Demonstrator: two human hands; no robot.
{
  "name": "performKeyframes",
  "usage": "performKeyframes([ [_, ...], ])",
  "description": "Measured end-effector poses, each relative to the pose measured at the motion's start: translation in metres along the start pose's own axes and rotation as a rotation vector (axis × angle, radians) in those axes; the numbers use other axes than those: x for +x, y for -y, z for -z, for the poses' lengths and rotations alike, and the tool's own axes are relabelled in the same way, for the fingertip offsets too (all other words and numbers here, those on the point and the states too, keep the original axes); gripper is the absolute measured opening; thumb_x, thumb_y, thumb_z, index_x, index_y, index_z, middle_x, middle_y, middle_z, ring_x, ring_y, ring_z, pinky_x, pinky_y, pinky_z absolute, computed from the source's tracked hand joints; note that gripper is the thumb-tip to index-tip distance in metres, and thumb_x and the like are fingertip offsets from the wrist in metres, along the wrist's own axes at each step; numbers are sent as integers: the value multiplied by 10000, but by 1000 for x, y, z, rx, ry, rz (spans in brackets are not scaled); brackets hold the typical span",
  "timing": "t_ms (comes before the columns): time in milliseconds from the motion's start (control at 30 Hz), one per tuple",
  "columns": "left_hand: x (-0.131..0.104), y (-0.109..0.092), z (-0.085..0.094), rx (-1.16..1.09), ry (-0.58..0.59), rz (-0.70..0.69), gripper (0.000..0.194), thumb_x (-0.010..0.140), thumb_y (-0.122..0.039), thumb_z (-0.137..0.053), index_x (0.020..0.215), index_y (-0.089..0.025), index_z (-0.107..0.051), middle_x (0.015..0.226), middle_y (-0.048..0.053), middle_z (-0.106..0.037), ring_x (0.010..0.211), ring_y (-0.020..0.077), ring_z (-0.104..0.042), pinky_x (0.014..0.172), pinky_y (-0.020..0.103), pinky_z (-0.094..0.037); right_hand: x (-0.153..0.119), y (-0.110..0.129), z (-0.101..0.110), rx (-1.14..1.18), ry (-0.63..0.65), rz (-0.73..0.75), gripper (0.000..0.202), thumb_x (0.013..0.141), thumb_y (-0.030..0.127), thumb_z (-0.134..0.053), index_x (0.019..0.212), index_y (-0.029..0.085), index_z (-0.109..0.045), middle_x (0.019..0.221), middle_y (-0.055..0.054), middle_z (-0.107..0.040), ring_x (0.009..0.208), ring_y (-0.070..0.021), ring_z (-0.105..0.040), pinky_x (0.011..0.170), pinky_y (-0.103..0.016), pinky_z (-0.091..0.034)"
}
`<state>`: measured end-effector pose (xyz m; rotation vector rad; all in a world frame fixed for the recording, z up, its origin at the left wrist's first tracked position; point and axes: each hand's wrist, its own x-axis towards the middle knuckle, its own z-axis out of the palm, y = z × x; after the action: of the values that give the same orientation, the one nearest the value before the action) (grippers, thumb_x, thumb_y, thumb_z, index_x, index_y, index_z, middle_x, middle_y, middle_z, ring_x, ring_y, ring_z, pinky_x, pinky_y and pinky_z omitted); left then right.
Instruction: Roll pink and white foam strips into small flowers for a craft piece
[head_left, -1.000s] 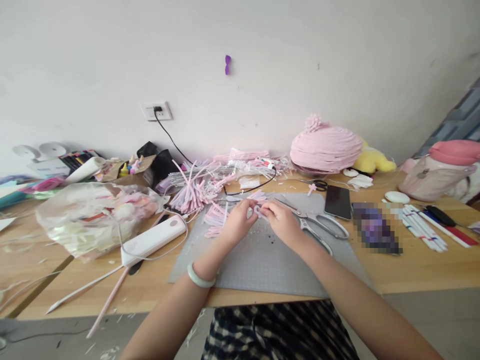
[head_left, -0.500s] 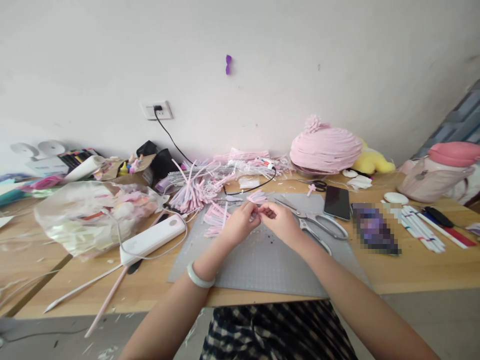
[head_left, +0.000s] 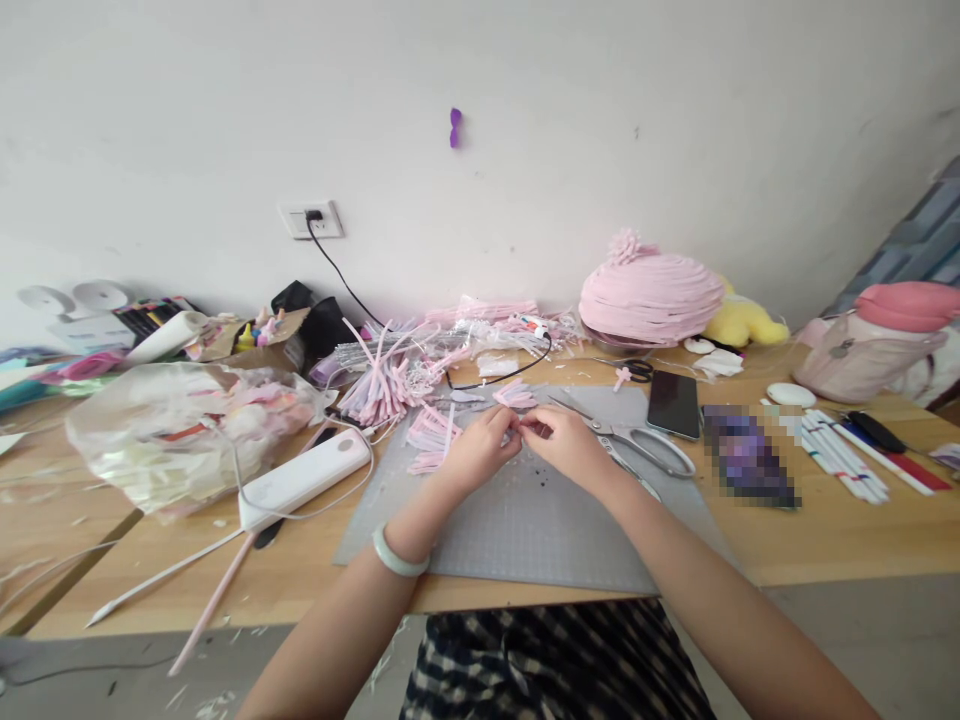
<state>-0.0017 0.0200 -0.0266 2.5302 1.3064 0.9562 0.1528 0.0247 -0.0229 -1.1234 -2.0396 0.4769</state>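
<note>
Over the grey cutting mat (head_left: 540, 540), my left hand (head_left: 486, 445) and my right hand (head_left: 561, 440) meet with fingertips pinched together. A tiny pinkish piece seems to lie between them, too small to make out. A pale bangle (head_left: 397, 553) circles my left wrist. Cut pink and lilac strips (head_left: 429, 440) lie just left of my left hand, and a smaller bunch (head_left: 514, 393) lies behind the hands. Large silver scissors (head_left: 660, 450) rest beside my right hand, partly covered by it.
A plastic bag (head_left: 180, 430) and a white power bank (head_left: 307, 478) are at left. Behind lie pink stem bundles (head_left: 382, 385) and cables. To the right are a phone (head_left: 673, 404), black-handled scissors (head_left: 637, 371), a pink domed object (head_left: 651, 300), and white markers (head_left: 844, 455).
My right hand has shifted very slightly, and its fingers are bent a little differently. Both hands stay together in nearly the same place.
</note>
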Motion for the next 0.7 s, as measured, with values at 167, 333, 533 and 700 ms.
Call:
performKeyframes([
  [167,0,0,-1,76,78,-1,90,739,-87,-479,722,-174,-473,742,33,-557,730,171,-557,678,285,-438,4,-4,6,-65,135,-12,123,777,155,-556,755,154,-676,747,-60,-659,687,-156,-571,631,-257,-400],
  [333,-2,-4,-3,-12,60,84,86,728,-109,-512,743,-181,-469,730,13,-563,697,155,-561,648,262,-431,6,-10,13,49,244,-125,149,784,226,-545,759,164,-679,719,-38,-659,648,-149,-562,580,-244,-373],
  [533,-3,-4,-5,-95,34,146,109,730,-160,-528,790,-190,-442,717,-16,-541,630,128,-540,598,233,-407,5,-15,12,183,293,-193,155,752,247,-513,732,153,-635,647,2,-597,604,-127,-522,556,-230,-355],
  [700,1,-7,-1,-140,38,72,54,723,-149,-493,757,-184,-471,733,5,-536,691,141,-521,653,245,-404,5,-17,7,210,247,-183,128,724,243,-519,719,150,-608,661,1,-594,622,-130,-528,581,-235,-373],
])
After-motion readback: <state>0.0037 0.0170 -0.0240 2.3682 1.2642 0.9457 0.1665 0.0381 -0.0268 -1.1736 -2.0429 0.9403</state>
